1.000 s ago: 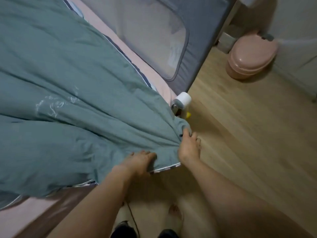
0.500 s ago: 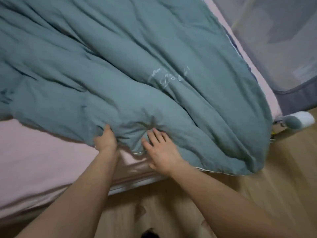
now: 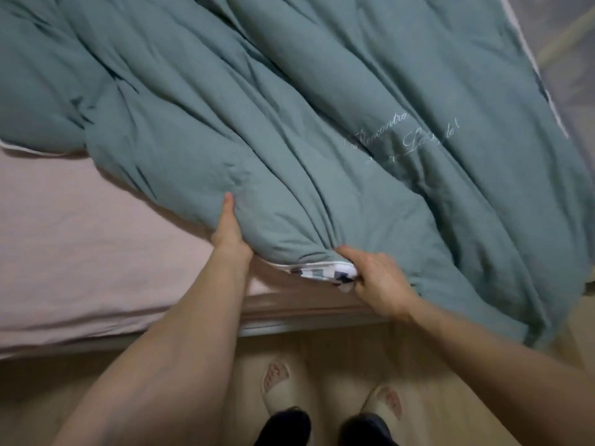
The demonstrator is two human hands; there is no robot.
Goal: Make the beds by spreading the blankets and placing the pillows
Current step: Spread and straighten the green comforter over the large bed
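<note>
A teal-green blanket (image 3: pixel 289 117) with white embroidered script lies crumpled across the bed, covering its upper and right parts. My left hand (image 3: pixel 229 235) grips the blanket's near edge, thumb up on the fabric. My right hand (image 3: pixel 376 278) clutches a bunched fold of the same edge, where the checked white and dark underside (image 3: pixel 325 272) shows. The pink sheet (image 3: pixel 80 252) is bare at the left. No pillow is in view.
The bed's front edge (image 3: pixel 289 320) runs across the middle of the view. Below it is a light wooden floor (image 3: pixel 322 355) with my two feet (image 3: pixel 277 381). A grey mesh bed rail (image 3: pixel 566 43) stands at the upper right.
The view has swung left along the bed. Both hands have shifted along the blanket's edge and closed on it, and the edge is now lifted and bunched, showing its checked underside.
</note>
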